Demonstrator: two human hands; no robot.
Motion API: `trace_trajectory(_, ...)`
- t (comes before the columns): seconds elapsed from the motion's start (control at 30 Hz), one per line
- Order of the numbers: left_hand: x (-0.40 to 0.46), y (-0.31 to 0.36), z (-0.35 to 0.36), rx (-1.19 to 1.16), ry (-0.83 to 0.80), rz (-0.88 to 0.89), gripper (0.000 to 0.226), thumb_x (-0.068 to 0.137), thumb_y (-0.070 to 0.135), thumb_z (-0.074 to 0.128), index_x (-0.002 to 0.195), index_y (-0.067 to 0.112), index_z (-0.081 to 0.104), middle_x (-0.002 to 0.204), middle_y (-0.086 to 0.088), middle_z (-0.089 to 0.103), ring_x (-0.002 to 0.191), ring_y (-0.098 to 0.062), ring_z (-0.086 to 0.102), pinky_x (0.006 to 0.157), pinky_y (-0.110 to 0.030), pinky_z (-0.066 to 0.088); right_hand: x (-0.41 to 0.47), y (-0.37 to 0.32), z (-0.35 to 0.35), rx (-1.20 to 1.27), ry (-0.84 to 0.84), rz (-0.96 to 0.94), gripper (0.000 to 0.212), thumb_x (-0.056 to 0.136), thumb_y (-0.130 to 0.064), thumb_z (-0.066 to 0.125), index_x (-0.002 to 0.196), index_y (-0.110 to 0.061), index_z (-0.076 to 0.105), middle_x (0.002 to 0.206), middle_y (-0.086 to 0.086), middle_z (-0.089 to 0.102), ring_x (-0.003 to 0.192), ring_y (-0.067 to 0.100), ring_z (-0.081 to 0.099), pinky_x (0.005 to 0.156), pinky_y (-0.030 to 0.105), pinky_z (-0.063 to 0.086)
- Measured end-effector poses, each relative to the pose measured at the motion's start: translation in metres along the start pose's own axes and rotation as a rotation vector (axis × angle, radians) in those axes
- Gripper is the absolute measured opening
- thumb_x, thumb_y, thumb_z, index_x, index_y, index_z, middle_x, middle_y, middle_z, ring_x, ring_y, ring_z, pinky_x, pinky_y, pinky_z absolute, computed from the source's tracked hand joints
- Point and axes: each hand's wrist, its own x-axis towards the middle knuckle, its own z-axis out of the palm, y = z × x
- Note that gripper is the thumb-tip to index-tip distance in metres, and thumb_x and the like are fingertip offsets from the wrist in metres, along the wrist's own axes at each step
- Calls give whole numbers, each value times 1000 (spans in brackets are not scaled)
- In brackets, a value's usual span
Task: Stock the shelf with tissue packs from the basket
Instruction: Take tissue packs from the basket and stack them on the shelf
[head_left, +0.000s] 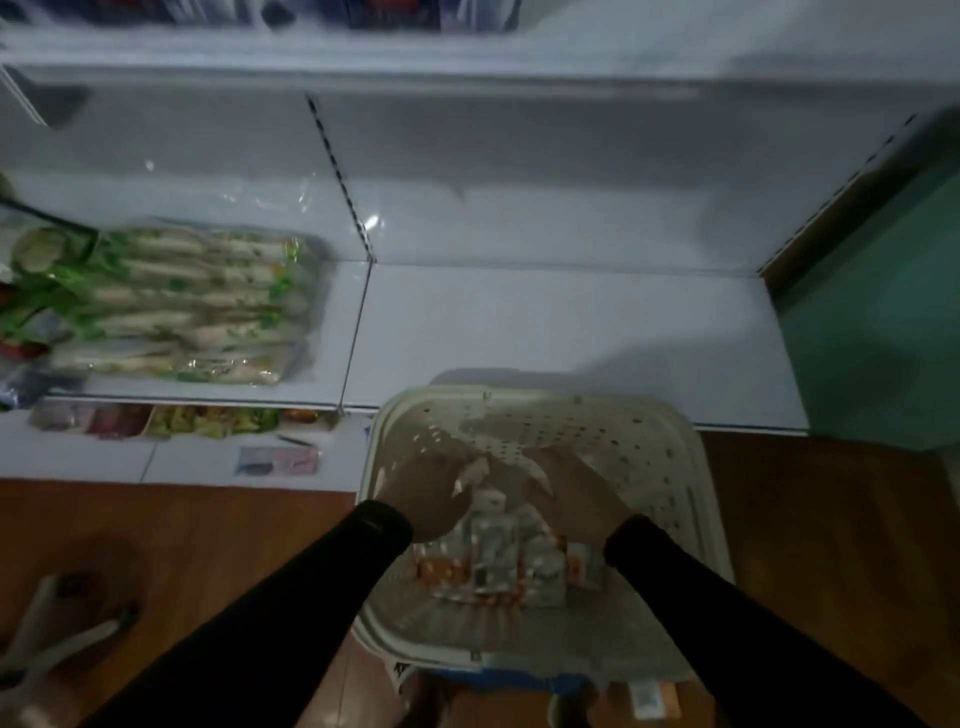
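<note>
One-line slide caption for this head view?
Both hands, left hand and right hand, reach into the basket over tissue packs below the white shelf.

Both hands, L (426, 493) & R (574, 491), in basket (670, 467) on tissue packs (498, 561); grip blurred.

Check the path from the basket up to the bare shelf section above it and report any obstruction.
Nothing visible blocks it. The tissue packs lie in the basket directly below the bare shelf.

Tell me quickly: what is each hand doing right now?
Left hand: in the basket, on the tissue packs; grip too blurred to tell.
Right hand: the same.
</note>
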Motion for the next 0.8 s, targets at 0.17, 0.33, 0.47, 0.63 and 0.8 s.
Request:
trace_trajectory(0.17, 32, -21, 64, -85, -166, -177, 57, 99, 37, 43, 148, 13, 27, 144, -16, 39, 128, -32, 42, 99, -38, 38, 72, 10, 78, -48, -115, 13, 57, 104, -32, 45, 154, -19, 21, 163, 3, 14, 145, 22, 28, 111, 36, 33)
trace_trajectory(0.33, 58, -38, 102, -181, -197, -292, 63, 101, 31, 40, 154, 12, 11, 152, -19, 28, 134, -37, 36, 105, -43, 34, 133, 17, 131, 406, -10, 309, 62, 94, -56, 46, 139, -14, 43, 133, 12, 58, 114, 27, 58, 84, 31, 43)
trace_trajectory(0.47, 65, -47, 112, -266, -227, -305, 63, 102, 29, 38, 155, 15, 7, 157, -18, 17, 138, -37, 30, 108, -44, 34, 160, 12, 150, 712, 60, 490, 71, 88, -47, 64, 140, -9, 33, 130, 14, 56, 113, 34, 58, 88, 40, 49)
trace_trajectory(0.63, 51, -32, 91, -379, -24, -283, 51, 102, 25, 39, 150, 11, 26, 149, -15, 36, 130, -29, 43, 101, -34, 37, 131, 4, 117, 937, 68, 556, 65, 87, -23, 62, 143, -17, 30, 118, 10, 54, 95, 26, 58, 73, 41, 54)
trace_trajectory(0.8, 19, -7, 38, -533, 184, -191, 48, 98, 41, 48, 141, 22, 39, 131, -6, 56, 108, -23, 59, 80, -32, 46, 42, -4, 24, 936, -95, 320, 38, 97, -22, 56, 134, -25, 50, 114, 0, 64, 94, 19, 68, 72, 31, 56)
